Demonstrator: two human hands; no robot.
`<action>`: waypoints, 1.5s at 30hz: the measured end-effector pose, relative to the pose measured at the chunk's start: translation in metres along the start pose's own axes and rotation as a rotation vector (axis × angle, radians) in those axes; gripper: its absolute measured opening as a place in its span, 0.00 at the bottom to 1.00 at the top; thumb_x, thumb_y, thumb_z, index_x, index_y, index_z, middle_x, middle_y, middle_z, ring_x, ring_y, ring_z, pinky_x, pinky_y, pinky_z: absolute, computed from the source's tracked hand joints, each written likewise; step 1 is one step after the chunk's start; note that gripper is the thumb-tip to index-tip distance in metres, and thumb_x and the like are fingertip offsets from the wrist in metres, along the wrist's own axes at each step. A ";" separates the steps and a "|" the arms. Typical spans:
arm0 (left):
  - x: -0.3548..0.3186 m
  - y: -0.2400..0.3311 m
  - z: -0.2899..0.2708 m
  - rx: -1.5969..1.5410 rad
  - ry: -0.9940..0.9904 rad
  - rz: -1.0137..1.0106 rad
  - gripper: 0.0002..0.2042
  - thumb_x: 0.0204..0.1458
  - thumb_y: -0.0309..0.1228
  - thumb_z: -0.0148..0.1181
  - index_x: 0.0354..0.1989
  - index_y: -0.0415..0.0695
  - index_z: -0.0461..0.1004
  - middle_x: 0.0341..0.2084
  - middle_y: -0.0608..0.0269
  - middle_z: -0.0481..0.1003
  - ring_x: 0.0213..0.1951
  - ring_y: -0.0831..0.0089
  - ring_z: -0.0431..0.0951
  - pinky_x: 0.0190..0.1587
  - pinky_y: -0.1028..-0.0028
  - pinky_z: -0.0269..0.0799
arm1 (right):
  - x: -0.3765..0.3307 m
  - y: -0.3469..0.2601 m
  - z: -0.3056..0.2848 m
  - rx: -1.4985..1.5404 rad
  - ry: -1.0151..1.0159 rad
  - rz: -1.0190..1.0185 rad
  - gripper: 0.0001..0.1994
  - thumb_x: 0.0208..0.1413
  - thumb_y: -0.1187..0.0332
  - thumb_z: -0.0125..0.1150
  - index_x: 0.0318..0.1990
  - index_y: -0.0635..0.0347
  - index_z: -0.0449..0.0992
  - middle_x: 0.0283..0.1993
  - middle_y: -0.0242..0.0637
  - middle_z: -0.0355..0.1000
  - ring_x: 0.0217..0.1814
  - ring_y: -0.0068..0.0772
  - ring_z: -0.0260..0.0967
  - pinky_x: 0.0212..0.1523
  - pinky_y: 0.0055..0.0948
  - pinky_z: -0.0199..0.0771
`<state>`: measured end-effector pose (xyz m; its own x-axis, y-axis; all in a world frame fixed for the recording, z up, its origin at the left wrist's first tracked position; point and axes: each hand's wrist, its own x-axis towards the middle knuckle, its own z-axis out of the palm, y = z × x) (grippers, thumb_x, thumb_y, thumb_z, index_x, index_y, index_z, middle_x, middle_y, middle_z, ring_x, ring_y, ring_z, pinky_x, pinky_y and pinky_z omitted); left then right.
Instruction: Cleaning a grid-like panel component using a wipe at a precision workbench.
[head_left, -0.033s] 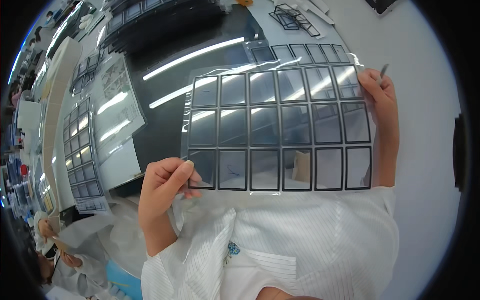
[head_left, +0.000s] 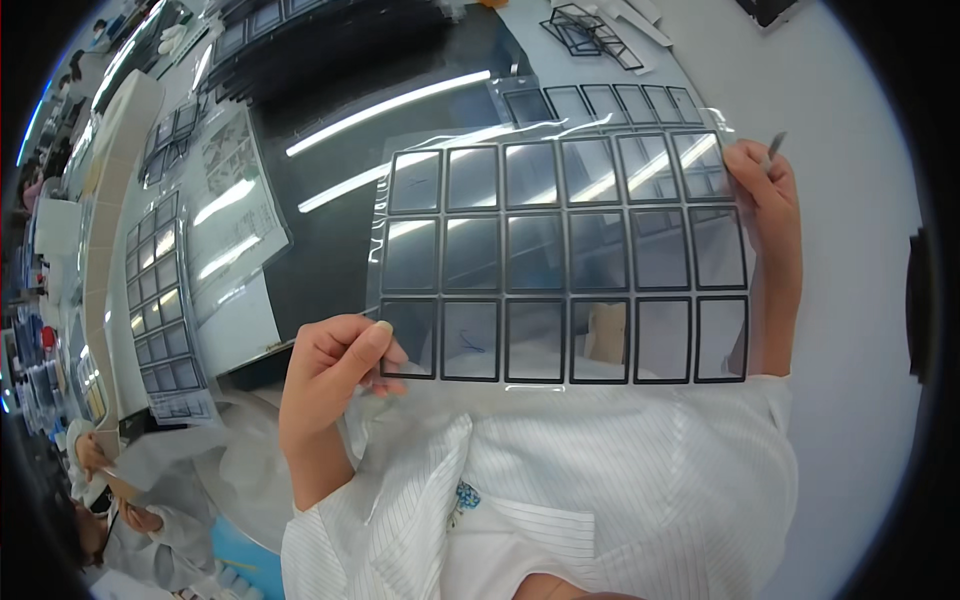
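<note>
Held up in front of me is a clear plastic sheet [head_left: 535, 253] with rows of black rectangular frames on it. My left hand [head_left: 335, 385] pinches its lower left corner between thumb and fingers. At the upper right edge, my right hand [head_left: 767, 185] is closed on the sheet. A thin grey metal tool [head_left: 777, 146] sticks up from behind that hand; its lower part is hidden. Through the sheet I see the dark work surface and my clothing. Small pen-like marks show in two of the frames.
Another framed sheet [head_left: 160, 300] lies at the left, beside a clear sheet over printed paper [head_left: 235, 190]. A dark stack of framed sheets [head_left: 330, 50] stands at the back. Loose black frames [head_left: 590, 38] lie back right. A co-worker's hands [head_left: 140, 515] show lower left.
The sheet and both my hands have shifted slightly to the right. My hold on it is the same.
</note>
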<state>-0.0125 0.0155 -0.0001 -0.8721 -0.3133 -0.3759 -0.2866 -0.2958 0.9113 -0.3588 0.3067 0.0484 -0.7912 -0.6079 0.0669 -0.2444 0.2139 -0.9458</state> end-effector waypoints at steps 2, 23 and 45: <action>-0.002 -0.002 0.007 -0.020 -0.024 -0.020 0.13 0.66 0.31 0.56 0.31 0.36 0.80 0.22 0.64 0.79 0.24 0.78 0.81 0.24 0.81 0.71 | -0.006 0.004 -0.006 0.038 0.014 0.008 0.16 0.66 0.64 0.57 0.24 0.50 0.67 0.18 0.17 0.56 0.17 0.08 0.45 0.18 0.17 0.42; -0.001 -0.010 0.029 -0.019 -0.025 -0.072 0.09 0.64 0.27 0.58 0.35 0.35 0.81 0.25 0.62 0.80 0.26 0.76 0.82 0.27 0.81 0.72 | -0.017 0.019 -0.019 0.097 0.087 0.009 0.15 0.65 0.66 0.57 0.24 0.54 0.70 0.21 0.18 0.59 0.22 0.08 0.49 0.23 0.17 0.43; 0.080 0.001 0.098 0.213 -0.095 0.155 0.15 0.65 0.36 0.59 0.32 0.35 0.79 0.19 0.66 0.78 0.21 0.85 0.71 0.25 0.82 0.67 | 0.083 0.016 -0.075 -0.355 0.159 -0.098 0.18 0.65 0.51 0.62 0.33 0.57 0.78 0.24 0.20 0.65 0.22 0.10 0.52 0.23 0.16 0.49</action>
<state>-0.1213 0.0792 -0.0130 -0.9422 -0.2514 -0.2214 -0.2155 -0.0515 0.9752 -0.4704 0.3167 0.0622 -0.8247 -0.5185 0.2260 -0.4793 0.4286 -0.7658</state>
